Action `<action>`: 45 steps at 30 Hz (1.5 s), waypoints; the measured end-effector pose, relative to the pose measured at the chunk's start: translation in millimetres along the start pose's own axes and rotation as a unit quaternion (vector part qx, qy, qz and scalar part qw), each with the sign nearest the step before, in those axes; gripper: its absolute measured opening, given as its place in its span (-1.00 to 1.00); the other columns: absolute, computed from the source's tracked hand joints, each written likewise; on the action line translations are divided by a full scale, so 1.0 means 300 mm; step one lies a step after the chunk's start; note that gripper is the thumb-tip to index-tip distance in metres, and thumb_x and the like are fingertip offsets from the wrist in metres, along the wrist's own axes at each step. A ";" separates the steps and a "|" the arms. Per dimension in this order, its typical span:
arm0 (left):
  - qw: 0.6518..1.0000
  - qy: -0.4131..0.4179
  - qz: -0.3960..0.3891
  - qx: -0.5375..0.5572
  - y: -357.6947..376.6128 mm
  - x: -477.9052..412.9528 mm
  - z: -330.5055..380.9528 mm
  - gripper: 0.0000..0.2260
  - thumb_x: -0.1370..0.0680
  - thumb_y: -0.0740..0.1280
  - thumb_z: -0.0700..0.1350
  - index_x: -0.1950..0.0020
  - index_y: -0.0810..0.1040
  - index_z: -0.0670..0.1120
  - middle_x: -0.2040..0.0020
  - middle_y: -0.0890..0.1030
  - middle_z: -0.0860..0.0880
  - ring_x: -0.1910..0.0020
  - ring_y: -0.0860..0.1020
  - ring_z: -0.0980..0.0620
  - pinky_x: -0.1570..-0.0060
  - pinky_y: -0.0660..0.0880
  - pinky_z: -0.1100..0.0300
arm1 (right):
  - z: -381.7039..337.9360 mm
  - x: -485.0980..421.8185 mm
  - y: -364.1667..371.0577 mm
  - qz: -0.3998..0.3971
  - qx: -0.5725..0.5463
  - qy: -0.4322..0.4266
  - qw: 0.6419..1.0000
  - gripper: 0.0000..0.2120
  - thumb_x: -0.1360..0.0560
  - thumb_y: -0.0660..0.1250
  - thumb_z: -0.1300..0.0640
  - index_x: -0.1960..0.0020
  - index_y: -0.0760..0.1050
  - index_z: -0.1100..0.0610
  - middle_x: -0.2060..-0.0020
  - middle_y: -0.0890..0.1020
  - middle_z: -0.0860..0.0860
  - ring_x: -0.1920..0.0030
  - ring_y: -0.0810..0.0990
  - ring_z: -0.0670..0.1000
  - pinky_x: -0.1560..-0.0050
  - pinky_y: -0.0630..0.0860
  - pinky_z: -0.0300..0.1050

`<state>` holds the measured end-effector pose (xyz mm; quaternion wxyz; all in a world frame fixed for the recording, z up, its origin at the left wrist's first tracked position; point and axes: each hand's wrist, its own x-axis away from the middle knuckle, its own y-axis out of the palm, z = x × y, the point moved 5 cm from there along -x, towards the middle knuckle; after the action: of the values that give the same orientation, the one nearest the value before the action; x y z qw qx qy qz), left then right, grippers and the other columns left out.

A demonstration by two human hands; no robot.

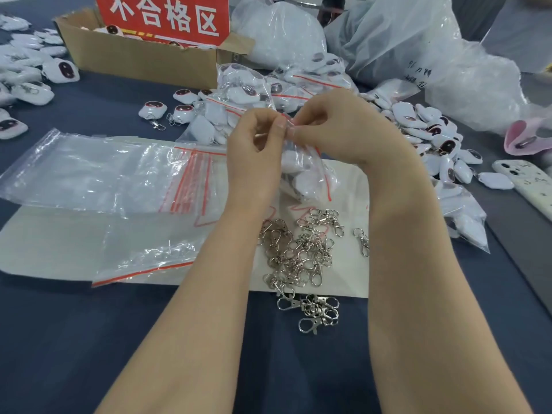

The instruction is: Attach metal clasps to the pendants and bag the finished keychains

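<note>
Note on dark blue table [89, 339], centre: white paper sheet [53, 243], with metal clasps [316, 306] spilling past its near edge onto the bare surface. Far side holds cardboard box [134, 58], large plastic sacks [403, 49] and filled zip bags [254, 85]. Far left and right: heaps of loose white pendants [27, 73]; two clasped keychains [152, 110] near the box; phone [525, 183] at right edge.

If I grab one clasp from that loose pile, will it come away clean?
Probably not: the clasps lie tangled and overlapped, so neighbours would likely drag along. They look like thin metal, so stiff and light singly. The lone clasp lying apart on the right should lift cleanly.
</note>
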<state>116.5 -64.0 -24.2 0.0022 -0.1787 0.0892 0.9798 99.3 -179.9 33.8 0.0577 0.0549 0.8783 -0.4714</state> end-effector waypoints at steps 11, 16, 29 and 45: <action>0.999 -0.040 -0.004 0.015 -0.007 -0.013 -0.016 -0.84 -0.58 0.27 -0.24 0.17 0.51 -0.06 0.30 0.55 0.05 0.38 0.45 0.26 0.25 0.38 0.38 | -0.010 -0.004 0.002 0.018 -0.005 -0.016 1.000 -0.82 -0.45 0.39 0.13 0.32 0.55 0.01 0.55 0.46 -0.14 0.54 0.39 -0.24 0.49 0.27 -0.43; 0.999 -0.030 0.004 0.014 -0.005 -0.014 0.001 -0.85 -0.60 0.23 -0.24 0.15 0.46 -0.08 0.25 0.50 0.03 0.30 0.42 0.17 0.20 0.37 0.37 | -0.030 -0.006 0.008 0.023 -0.026 -0.030 0.999 -0.79 -0.46 0.37 0.13 0.34 0.51 -0.04 0.47 0.52 -0.12 0.50 0.40 -0.22 0.41 0.30 -0.36; 0.998 0.058 0.034 -0.017 -0.019 -0.008 0.084 -0.83 -0.59 0.26 -0.21 0.18 0.46 -0.01 0.28 0.51 0.10 0.30 0.45 0.19 0.18 0.41 0.31 | -0.078 0.007 -0.028 0.076 -0.028 -0.092 0.992 -0.93 -0.51 0.36 0.10 0.13 0.54 0.07 0.24 0.62 -0.02 0.13 0.61 0.02 0.00 0.53 -0.07; 0.981 -0.042 0.179 0.060 -0.119 -0.030 0.017 -0.84 -0.59 0.25 -0.21 0.18 0.44 -0.04 0.24 0.46 0.06 0.26 0.39 0.13 0.15 0.39 0.27 | -0.006 0.015 -0.060 0.076 0.060 -0.018 0.995 -0.86 -0.50 0.31 0.18 0.08 0.63 0.20 0.21 0.65 0.13 0.18 0.54 0.06 0.21 0.39 -0.16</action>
<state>124.4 -27.7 -22.5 -0.1587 -0.1178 0.1786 0.9639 92.1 -188.1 49.0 0.1052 0.1161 0.8404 -0.5188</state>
